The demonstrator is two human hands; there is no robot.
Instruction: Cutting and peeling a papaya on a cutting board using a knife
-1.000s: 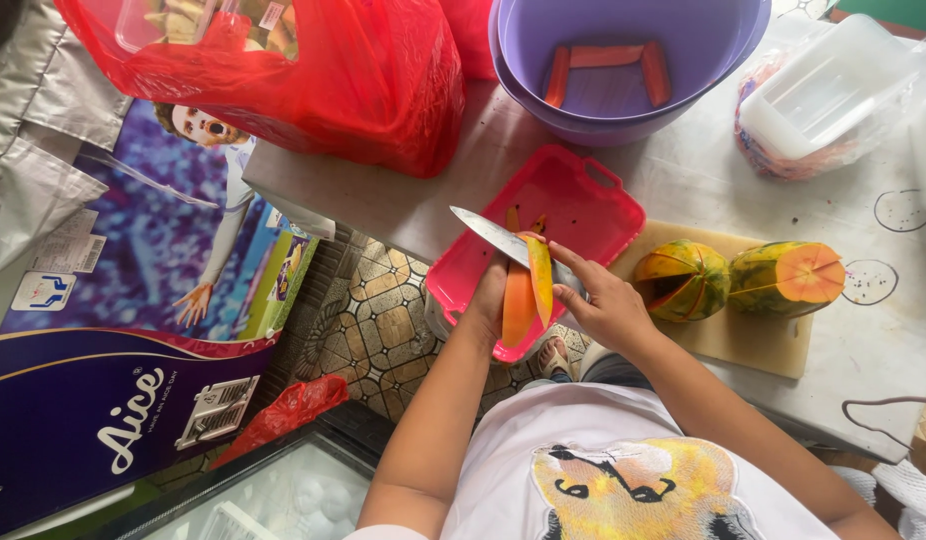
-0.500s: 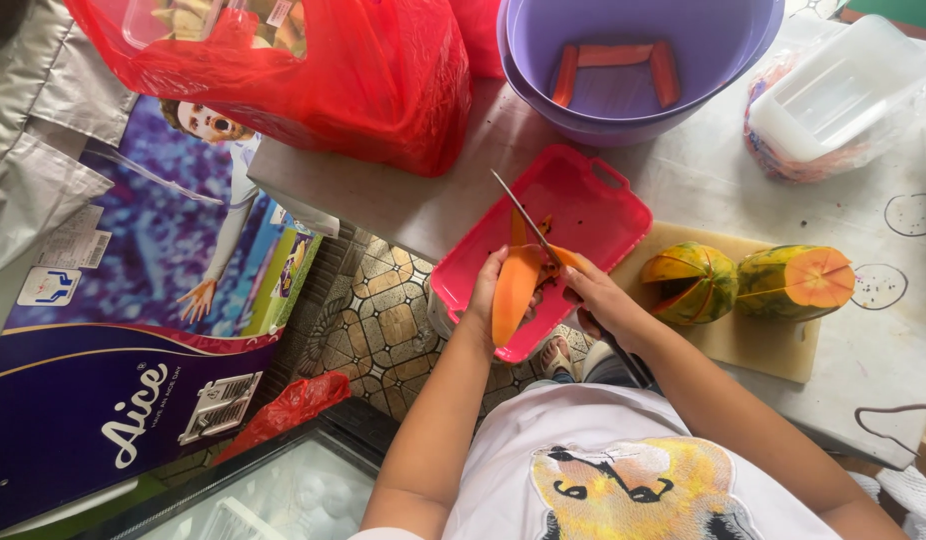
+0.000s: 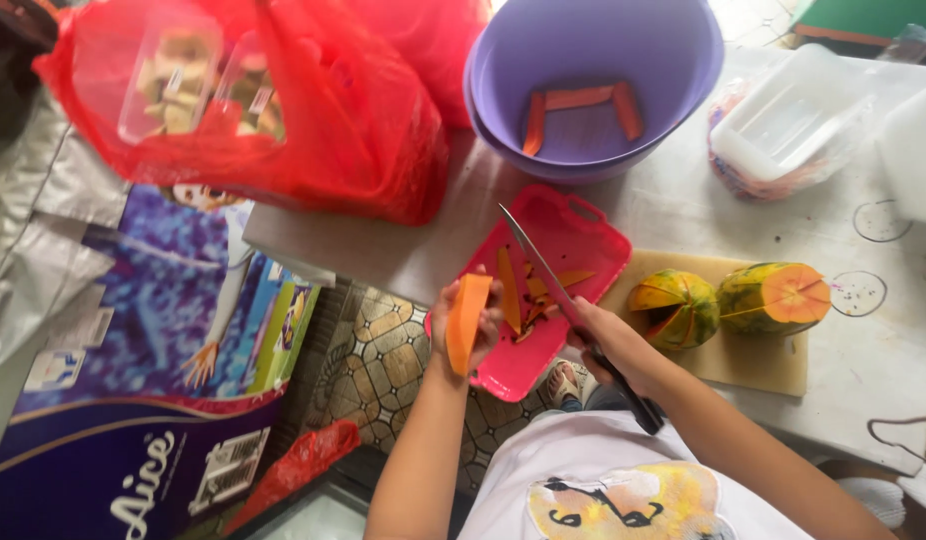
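My left hand (image 3: 461, 322) grips an orange papaya slice (image 3: 467, 320), held upright over the near edge of a pink tray (image 3: 583, 235). My right hand (image 3: 611, 345) holds a knife (image 3: 543, 268) by its dark handle, with the blade pointing away over the tray. Strips of peel and dark seeds lie in the tray. Two cut papaya pieces, one (image 3: 675, 307) and the other (image 3: 775, 297), rest on a wooden cutting board (image 3: 753, 362) to the right.
A purple bowl (image 3: 683, 60) at the back holds three orange slices. Red plastic bags (image 3: 283, 130) with containers sit at the left on the table (image 3: 673, 205). A clear lidded container (image 3: 793, 120) stands at the right. A printed cardboard box (image 3: 133, 380) stands beside the table.
The knife has come off the slice and now points over the tray. Peel strips now lie in the tray, and my left hand has drawn the slice slightly toward me.
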